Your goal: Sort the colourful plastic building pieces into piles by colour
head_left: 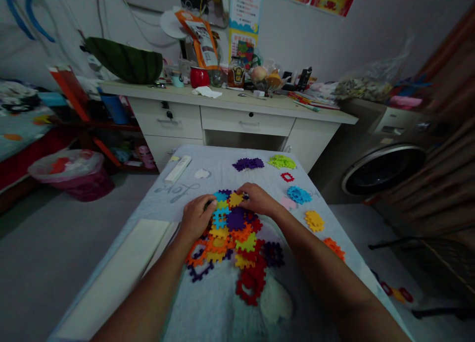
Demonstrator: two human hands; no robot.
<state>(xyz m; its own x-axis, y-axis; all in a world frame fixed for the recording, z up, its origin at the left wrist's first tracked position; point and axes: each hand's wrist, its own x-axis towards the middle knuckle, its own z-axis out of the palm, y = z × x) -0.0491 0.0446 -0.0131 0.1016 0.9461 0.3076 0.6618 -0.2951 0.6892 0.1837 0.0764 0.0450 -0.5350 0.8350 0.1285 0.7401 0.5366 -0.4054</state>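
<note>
A pile of toothed interlocking plastic pieces [219,243] in orange, yellow, red, purple, blue and lime lies on the cloth-covered table between my hands. My left hand [196,216] is curled at the pile's upper left side, thumb and fingers drawn together; what they grip there is hidden. At the upper right my right hand [257,198] bends its fingers around the pile's edge, touching near a yellow toothed piece [235,200] and a dark one. A solid purple square piece [236,219] lies just below. Dark purple [273,254] and red ring-shaped pieces [251,286] sit at the near right.
Sorted heaps of purple [248,164], lime [282,161], blue [299,194], yellow [314,221] and orange pieces [334,249] line the table's far and right sides. A white box [122,277] lies along the left. Beyond stand a cluttered desk [222,98] and a washing machine [371,149].
</note>
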